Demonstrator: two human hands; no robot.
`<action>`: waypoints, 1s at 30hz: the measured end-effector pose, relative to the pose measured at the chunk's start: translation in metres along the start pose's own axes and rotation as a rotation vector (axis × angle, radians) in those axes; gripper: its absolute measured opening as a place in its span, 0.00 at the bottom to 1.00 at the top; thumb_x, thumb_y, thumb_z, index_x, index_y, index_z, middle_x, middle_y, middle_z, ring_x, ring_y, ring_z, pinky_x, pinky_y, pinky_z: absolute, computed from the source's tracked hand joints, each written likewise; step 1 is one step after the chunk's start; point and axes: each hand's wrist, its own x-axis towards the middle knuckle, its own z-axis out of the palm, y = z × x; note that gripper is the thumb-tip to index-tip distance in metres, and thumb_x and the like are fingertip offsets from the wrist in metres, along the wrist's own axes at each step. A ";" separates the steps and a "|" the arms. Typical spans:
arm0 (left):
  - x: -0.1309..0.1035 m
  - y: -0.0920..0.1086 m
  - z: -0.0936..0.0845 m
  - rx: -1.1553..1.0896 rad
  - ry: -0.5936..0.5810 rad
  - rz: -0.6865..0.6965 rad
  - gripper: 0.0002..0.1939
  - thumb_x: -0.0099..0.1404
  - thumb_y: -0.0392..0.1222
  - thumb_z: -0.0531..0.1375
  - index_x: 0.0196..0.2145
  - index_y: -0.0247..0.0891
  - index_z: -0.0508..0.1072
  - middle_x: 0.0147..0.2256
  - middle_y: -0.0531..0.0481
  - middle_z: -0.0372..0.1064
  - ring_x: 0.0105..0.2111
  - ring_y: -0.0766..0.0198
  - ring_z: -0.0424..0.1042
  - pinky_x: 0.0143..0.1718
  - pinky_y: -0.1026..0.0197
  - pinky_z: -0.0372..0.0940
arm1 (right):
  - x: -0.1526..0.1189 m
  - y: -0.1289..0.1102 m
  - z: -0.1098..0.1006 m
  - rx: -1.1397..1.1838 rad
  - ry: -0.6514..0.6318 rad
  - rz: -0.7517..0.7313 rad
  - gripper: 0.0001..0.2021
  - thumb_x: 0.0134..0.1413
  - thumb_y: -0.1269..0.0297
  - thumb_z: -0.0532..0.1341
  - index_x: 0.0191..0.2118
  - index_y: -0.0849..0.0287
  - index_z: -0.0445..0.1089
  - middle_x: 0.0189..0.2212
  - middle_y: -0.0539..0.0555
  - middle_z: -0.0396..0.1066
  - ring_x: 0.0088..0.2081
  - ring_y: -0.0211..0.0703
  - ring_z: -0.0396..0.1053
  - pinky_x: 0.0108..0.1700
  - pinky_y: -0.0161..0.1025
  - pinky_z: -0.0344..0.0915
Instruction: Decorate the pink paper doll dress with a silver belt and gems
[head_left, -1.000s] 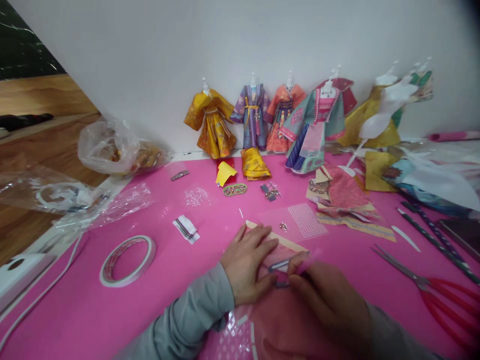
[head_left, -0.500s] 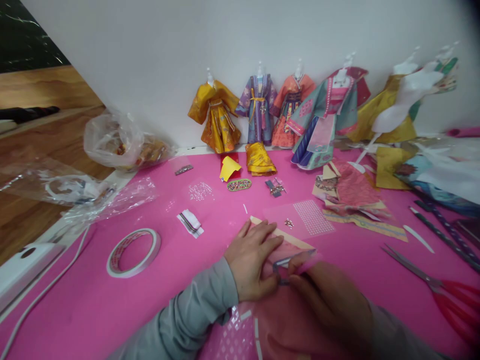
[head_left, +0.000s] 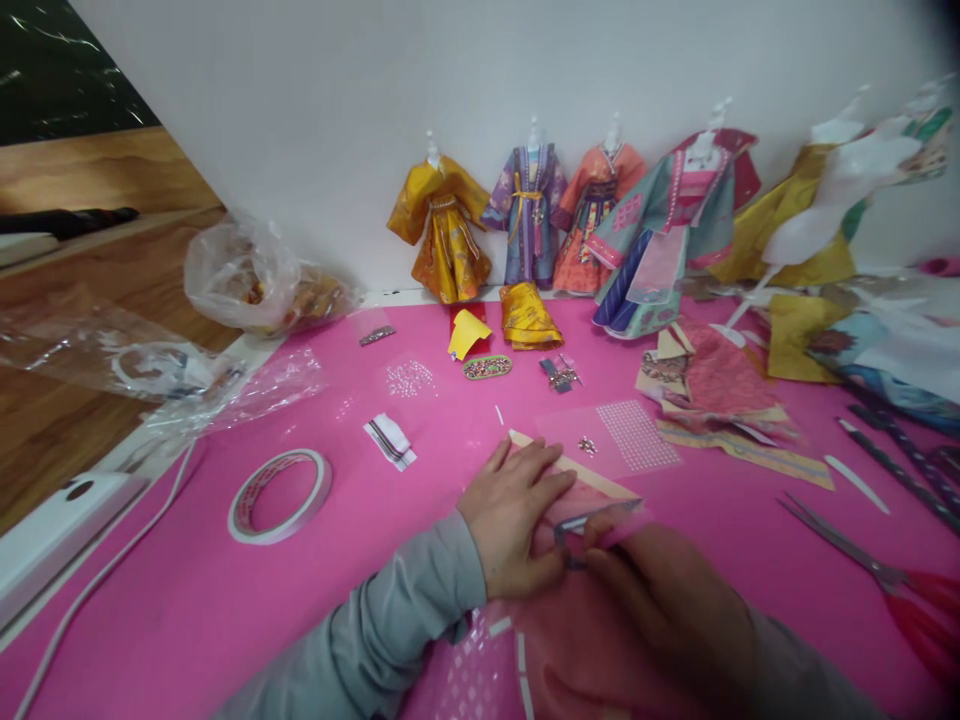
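My left hand point(head_left: 514, 515) lies flat, fingers spread, pressing down a pink patterned paper sheet point(head_left: 592, 495) with a tan border on the pink table point(head_left: 360, 540). My right hand point(head_left: 660, 600) is close beside it, pinching a small thin strip point(head_left: 600, 520) over the same sheet. The fingertips of both hands nearly touch. Part of the sheet is hidden under my hands.
Several paper-robed mini mannequins point(head_left: 525, 215) stand along the white wall. A tape roll point(head_left: 279, 496) lies left, red-handled scissors point(head_left: 885, 575) right, loose patterned papers point(head_left: 720, 395) and a rhinestone sheet point(head_left: 637, 435) behind my hands. Plastic bags point(head_left: 247, 280) and a white cable point(head_left: 97, 590) crowd the left edge.
My hands have stayed on the sheet with only slight finger movement. The view has shifted a little, so everything sits slightly further right and higher.
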 end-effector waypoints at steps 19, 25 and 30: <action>0.000 -0.001 0.001 -0.002 0.007 0.008 0.34 0.51 0.45 0.60 0.56 0.36 0.64 0.61 0.36 0.58 0.62 0.42 0.53 0.62 0.34 0.41 | 0.003 -0.001 -0.002 -0.068 -0.029 -0.053 0.07 0.62 0.68 0.49 0.36 0.54 0.64 0.27 0.50 0.76 0.28 0.42 0.75 0.29 0.36 0.70; 0.000 0.000 0.000 0.000 0.000 0.007 0.34 0.50 0.45 0.60 0.56 0.35 0.64 0.61 0.35 0.58 0.62 0.42 0.53 0.62 0.35 0.42 | 0.005 -0.001 -0.002 -0.056 -0.039 -0.037 0.08 0.61 0.68 0.49 0.35 0.54 0.65 0.27 0.51 0.76 0.28 0.41 0.75 0.29 0.37 0.70; 0.000 0.000 0.000 0.000 0.002 0.009 0.34 0.51 0.44 0.60 0.56 0.35 0.65 0.61 0.35 0.58 0.62 0.42 0.54 0.62 0.35 0.42 | 0.003 0.001 0.000 -0.034 -0.065 -0.023 0.08 0.61 0.68 0.49 0.36 0.54 0.64 0.28 0.51 0.76 0.29 0.42 0.75 0.30 0.37 0.70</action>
